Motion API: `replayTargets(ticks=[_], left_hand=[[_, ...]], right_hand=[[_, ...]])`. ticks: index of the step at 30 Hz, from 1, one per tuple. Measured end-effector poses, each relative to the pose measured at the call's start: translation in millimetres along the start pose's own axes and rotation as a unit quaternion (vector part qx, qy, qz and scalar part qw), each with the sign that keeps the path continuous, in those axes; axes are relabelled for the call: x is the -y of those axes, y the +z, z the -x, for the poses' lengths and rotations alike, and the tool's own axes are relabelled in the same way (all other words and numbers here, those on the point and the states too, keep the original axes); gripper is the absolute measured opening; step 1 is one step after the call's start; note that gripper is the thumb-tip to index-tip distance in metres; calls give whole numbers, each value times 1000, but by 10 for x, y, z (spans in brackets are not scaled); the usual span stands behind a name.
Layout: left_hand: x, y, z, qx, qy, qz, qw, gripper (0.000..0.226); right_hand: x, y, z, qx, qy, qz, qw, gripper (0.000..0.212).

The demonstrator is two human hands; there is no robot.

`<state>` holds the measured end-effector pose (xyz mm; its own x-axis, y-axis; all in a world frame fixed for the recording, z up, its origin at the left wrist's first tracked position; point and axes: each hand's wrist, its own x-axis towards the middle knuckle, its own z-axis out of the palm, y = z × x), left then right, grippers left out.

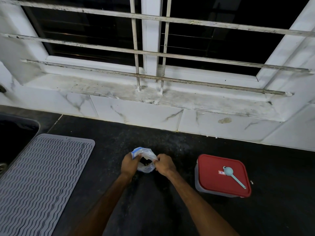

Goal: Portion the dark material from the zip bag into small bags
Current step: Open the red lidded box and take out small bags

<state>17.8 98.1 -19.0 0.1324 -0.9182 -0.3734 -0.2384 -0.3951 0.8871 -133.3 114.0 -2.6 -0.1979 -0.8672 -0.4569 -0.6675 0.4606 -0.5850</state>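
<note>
Fingers of our left hand (129, 165) and right hand (165, 164) pinch opposite edges of the zip bag (147, 155), pulling its mouth wide above the black counter (170, 210). Dark material (144, 162) shows inside. To our right sits a container with a red lid (221, 174), a light blue scoop (232, 175) lying on it. A grey ribbed mat (39, 176) lies at our left.

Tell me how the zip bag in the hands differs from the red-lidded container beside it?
The zip bag is soft, clear plastic, while the container is rigid with a red lid. The bag's mouth is held open by the left hand and right hand; the container is shut and untouched. A light blue scoop lies on the container's lid. Both sit on the dark countertop.
</note>
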Motion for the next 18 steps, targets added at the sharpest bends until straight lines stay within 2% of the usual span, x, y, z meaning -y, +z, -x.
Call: replayTargets(ticks=[5,8,10,14,18], left_hand=[[-1,-36,-12,31,24,-39,998,30],[-107,-78,26,54,52,-79,994,56],[-188,-101,69,24,79,-85,993,74],[-394,-92,262,-54,197,-137,969,70],[-668,224,538,-24,338,-193,921,62]], right_hand=[[19,-79,-23,17,1,17,1000,27],[37,-137,-8,25,1,33,999,35],[63,-199,28,12,-11,39,999,47],[148,-394,180,-39,-71,-4,997,51],[-1,-769,436,-156,-142,-56,976,35]])
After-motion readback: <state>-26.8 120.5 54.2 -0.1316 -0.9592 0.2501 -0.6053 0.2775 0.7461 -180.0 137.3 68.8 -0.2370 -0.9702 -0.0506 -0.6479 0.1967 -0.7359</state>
